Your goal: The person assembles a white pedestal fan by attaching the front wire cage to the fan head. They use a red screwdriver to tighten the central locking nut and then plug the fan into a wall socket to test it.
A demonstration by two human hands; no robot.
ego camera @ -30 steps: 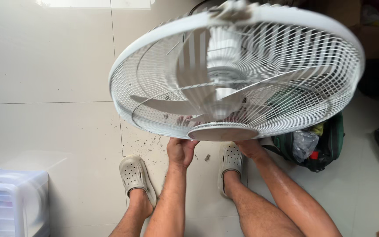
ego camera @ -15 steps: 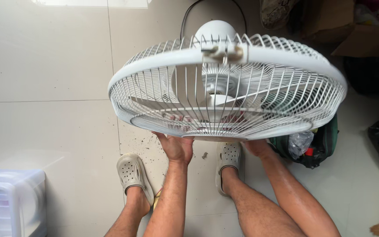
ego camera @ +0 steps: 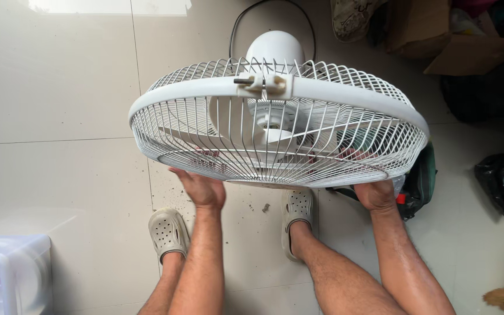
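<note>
We count one white round electric fan with a wire cage (ego camera: 275, 125), two hands, two beige perforated clogs, one translucent plastic drawer box and one green bag.

We hold the fan up above the pale tiled floor (ego camera: 53, 99), in front of our knees, its face tilted down toward us. Our left hand (ego camera: 200, 188) presses palm-up against the lower left of the grille, fingers (ego camera: 205, 156) hooked into the wires. Our right hand (ego camera: 374, 192) grips the lower right of the cage, fingers (ego camera: 351, 154) curled over the rim and closed on it.

The fan has a thick white band round the middle of the cage, joined at the top by a small clip with a dark screw (ego camera: 263, 83). Behind the thin wires we see pale blades and a round hub; we cannot count the blades for certain. A domed white motor housing (ego camera: 275, 46) rises behind the cage, and a black cable (ego camera: 240, 20) loops away from it over the floor.

The left clog (ego camera: 167, 232) and the right clog (ego camera: 297, 213) stand on the floor below the fan, with dark crumbs scattered near them.

The drawer box (ego camera: 7, 274) sits at lower left; its contents are too blurred to tell. The green bag (ego camera: 418, 181), partly hidden behind the fan, holds crumpled clear plastic and something red.
</note>
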